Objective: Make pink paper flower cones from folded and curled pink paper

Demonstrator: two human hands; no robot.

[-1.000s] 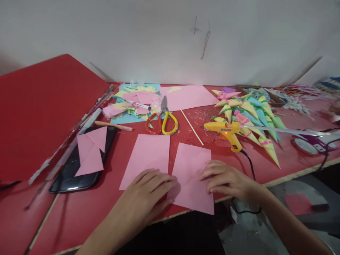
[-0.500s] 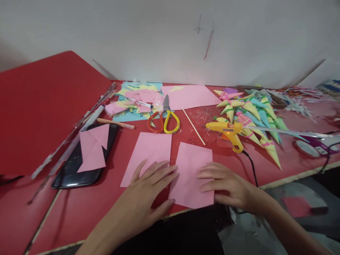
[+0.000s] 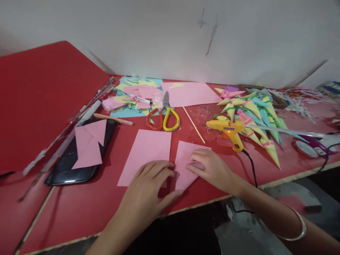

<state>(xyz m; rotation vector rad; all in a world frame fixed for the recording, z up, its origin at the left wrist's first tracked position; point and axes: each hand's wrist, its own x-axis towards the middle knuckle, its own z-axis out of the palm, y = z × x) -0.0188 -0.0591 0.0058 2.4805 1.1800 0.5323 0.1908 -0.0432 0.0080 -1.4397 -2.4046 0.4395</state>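
On the red table lie two pink sheets side by side. The right pink sheet (image 3: 183, 159) has its lower right part folded over, and my right hand (image 3: 209, 168) grips that folded part with its fingers closed. My left hand (image 3: 154, 180) rests between the sheets, fingers bent and a little apart, its thumb at the lower left edge of the right sheet. Its fingers cover the lower right of the left pink sheet (image 3: 148, 148), which lies flat. Behind the sheets are scissors (image 3: 163, 118) with one red and one yellow handle.
A yellow glue gun (image 3: 228, 129) lies right, before a pile of paper cones (image 3: 259, 117). A thin stick (image 3: 193, 123) is behind the right sheet. Left, pink cut paper (image 3: 89, 145) rests on a black tray-like object (image 3: 71, 171). Paper scraps (image 3: 138, 95) lie at the back.
My right hand has moved left and up, closing on the right sheet's edge and folding it over. My left hand's fingers have bent more. The view has shifted slightly.
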